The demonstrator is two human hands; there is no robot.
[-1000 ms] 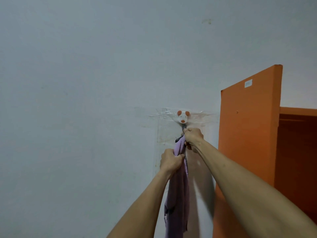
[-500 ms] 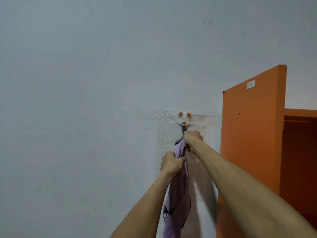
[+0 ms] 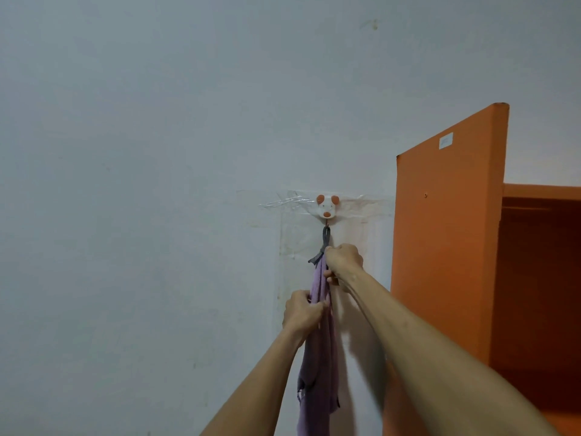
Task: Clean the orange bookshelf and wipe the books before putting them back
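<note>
A purple cloth [image 3: 319,366] hangs down the grey wall from a white animal-shaped hook [image 3: 327,210] by a dark grey loop [image 3: 324,239]. My right hand [image 3: 344,261] grips the top of the cloth just below the loop. My left hand [image 3: 301,313] grips the cloth a little lower, bunching it. The orange bookshelf [image 3: 446,234] stands to the right of the hook, its side panel facing me and a dark open compartment beyond. No books are in view.
Clear tape [image 3: 292,202] and a plastic sheet hold the hook on the wall [image 3: 157,184]. A small white label [image 3: 445,141] sits near the top of the shelf's side panel.
Both hands slid slightly down the cloth, so the dark loop between my right hand and the hook now shows. The view shifted a little.
</note>
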